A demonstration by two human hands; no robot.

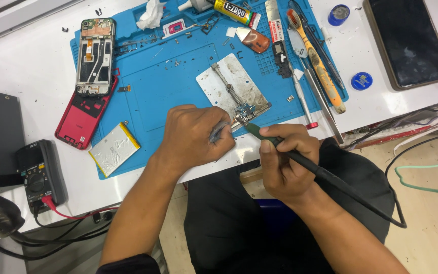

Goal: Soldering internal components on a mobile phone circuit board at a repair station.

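Right hand (284, 160) is wrapped around a black soldering iron (300, 161), tip on the little blue circuit board (245, 110). Left hand (194, 134) pinches tweezers (218, 131) right beside it. The board sits clamped on a metal holder plate (231, 83), on the blue mat (168, 81). Further back: a stripped phone frame (95, 56) and a glue tube (231, 10).

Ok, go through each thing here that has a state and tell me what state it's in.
Left hand: gripping tweezers.
Right hand: gripping soldering iron, tip at small board.
Small board: clamped on metal holder.
Phone frame: opened, insides exposed.
Red back cover: detached.
Battery: removed.
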